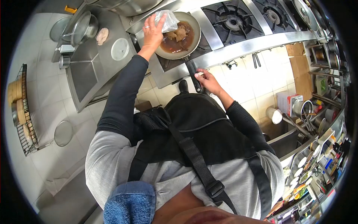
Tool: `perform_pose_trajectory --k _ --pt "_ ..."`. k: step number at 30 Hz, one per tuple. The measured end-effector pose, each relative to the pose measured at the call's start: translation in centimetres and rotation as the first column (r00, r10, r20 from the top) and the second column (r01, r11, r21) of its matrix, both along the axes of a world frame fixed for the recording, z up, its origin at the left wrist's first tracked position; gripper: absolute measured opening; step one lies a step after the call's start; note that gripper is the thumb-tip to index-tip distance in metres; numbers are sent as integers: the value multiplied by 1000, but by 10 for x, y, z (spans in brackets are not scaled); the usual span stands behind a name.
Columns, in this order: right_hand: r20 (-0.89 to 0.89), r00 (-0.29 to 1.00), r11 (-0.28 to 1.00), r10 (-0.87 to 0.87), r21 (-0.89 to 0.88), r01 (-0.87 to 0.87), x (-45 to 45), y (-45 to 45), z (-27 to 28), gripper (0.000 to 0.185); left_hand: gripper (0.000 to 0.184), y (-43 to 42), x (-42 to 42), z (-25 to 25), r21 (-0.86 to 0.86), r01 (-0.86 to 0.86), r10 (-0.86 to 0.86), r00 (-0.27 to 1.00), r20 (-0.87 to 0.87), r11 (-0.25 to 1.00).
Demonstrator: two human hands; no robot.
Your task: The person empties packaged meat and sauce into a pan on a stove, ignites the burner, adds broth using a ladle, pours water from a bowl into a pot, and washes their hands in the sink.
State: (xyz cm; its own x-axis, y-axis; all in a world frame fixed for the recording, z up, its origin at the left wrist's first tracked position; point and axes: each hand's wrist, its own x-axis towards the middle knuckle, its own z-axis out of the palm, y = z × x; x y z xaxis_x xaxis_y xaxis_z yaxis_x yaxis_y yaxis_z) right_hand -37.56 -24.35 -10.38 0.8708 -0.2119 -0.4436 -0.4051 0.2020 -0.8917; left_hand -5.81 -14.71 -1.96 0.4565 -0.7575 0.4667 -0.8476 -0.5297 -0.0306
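Observation:
My left hand (pixel 153 34) is wrapped round a clear plastic bag (pixel 167 21) over the left edge of a frying pan (pixel 194 50). Brown liquid (pixel 168 45) with several brown pieces (pixel 180 34) lies in the pan, which rests on the stove. The pan's black handle (pixel 193 74) points toward my body. My right hand (pixel 209 81) is beside the handle's end, its fingers bent and close together; whether they touch the handle or hold anything small is unclear.
Two burners (pixel 233 22) (pixel 273 16) lie right of the pan. On the left are a steel sink (pixel 87 71), a white round lid (pixel 119 49) and metal bowls (pixel 85 28). A strainer (pixel 64 133) hangs at lower left. Utensils and food trays (pixel 302 164) fill the right.

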Motion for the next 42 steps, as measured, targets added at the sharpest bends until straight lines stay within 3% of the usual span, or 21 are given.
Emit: perform_pose_trajectory --k 4,8,11,15,18,20,23,26,28,29,30,33,34,37,38,41,42 --pt "1 999 998 -49 -40 49 0 -2 0 58 81 -7 -5 12 -20 81 -80 996 32 997" --pt "32 992 981 -126 -147 129 6 -7 -5 53 67 -13 26 5 -305 20 -88 974 -211 952" --pt "157 974 883 -163 -417 215 25 -22 4 48 66 -4 57 -21 -375 -123 -56 900 -433 919" --pt "353 918 847 -180 -419 327 76 -48 20 34 62 0 58 -3 -336 -179 -50 818 -573 925" --pt "471 873 803 -125 -468 368 122 -70 42 34 64 4 50 9 -304 -3 -162 842 -515 953" --pt "351 935 764 -43 -591 257 151 -87 74 47 66 5 40 18 -301 142 -264 870 -417 943" --pt "132 990 732 52 -679 52 190 -99 106 61 66 3 20 35 -320 147 -277 869 -411 936" --pt "280 915 682 292 -731 7 231 -111 69 71 64 1 28 39 -382 150 -302 875 -378 912" --pt "318 935 949 156 -312 -52 225 -115 108 64 61 1 40 43 -376 24 -236 816 -528 926" --pt "305 949 996 84 -66 -67 221 -119 122 61 60 1 44 46 -367 -36 -206 775 -598 930" --pt "328 943 997 -51 72 28 234 -130 96 52 58 2 46 55 -373 28 -255 777 -576 928" --pt "376 900 940 222 -328 -94 261 -142 57 46 57 3 48 72 -416 29 -386 438 -812 909" --pt "394 838 811 378 -577 -95 264 -140 53 47 58 2 48 75 -439 51 -418 421 -805 897" --pt "117 806 483 580 -846 -225 284 -136 44 46 60 3 49 94 -372 104 -385 332 -861 922" --pt "91 828 549 553 -787 -280 284 -136 47 45 62 4 45 102 -328 107 -344 325 -881 939" --pt "84 755 490 651 -806 -333 284 -135 58 46 62 9 50 105 -367 186 -406 258 -877 911" --pt "67 790 539 609 -766 -350 283 -135 57 41 61 14 54 102 -325 163 -358 255 -898 932"
